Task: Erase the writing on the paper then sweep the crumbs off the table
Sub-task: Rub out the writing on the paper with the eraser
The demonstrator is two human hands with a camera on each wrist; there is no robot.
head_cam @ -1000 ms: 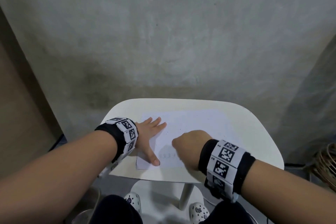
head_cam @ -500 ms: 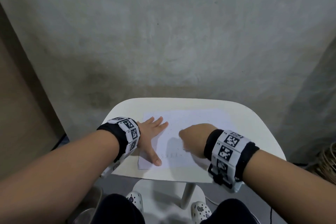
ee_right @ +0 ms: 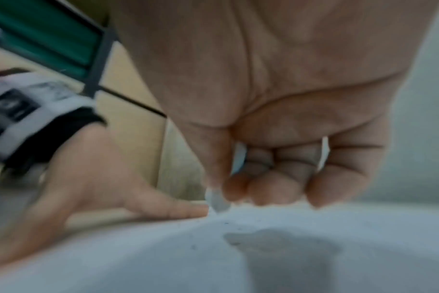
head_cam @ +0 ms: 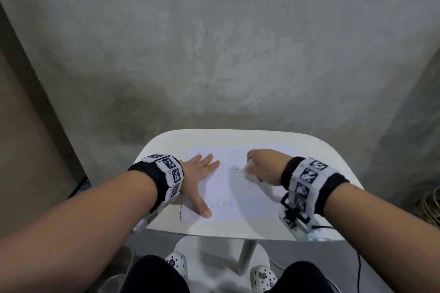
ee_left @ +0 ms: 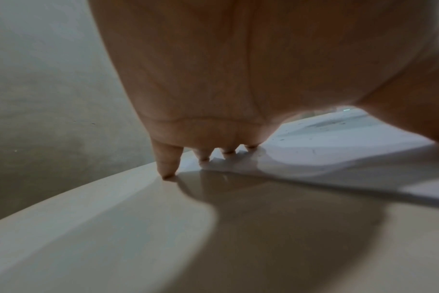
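A white sheet of paper (head_cam: 240,188) lies on the small white table (head_cam: 333,164). Faint pencil loops (head_cam: 221,204) show near its front left corner, and dark eraser crumbs (head_cam: 238,170) speckle the middle. My left hand (head_cam: 202,173) lies flat with spread fingers on the paper's left edge, holding it down; in the left wrist view its fingertips (ee_left: 167,174) press the table and the paper (ee_left: 338,150). My right hand (head_cam: 259,166) is curled around a white eraser (head_cam: 250,169), gripped over the paper's middle. In the right wrist view the eraser (ee_right: 217,200) pokes out below my fingers.
The table stands against a grey concrete wall (head_cam: 214,54) on a single white leg (head_cam: 245,257). A wicker basket (head_cam: 428,207) sits on the floor at the far right. A black cable (head_cam: 357,261) hangs off my right wrist. My feet in white shoes (head_cam: 176,261) are under the table.
My right hand with the eraser has moved away from the front writing, up and right toward the paper's middle, uncovering the pencil loops. The left hand has stayed flat on the paper.
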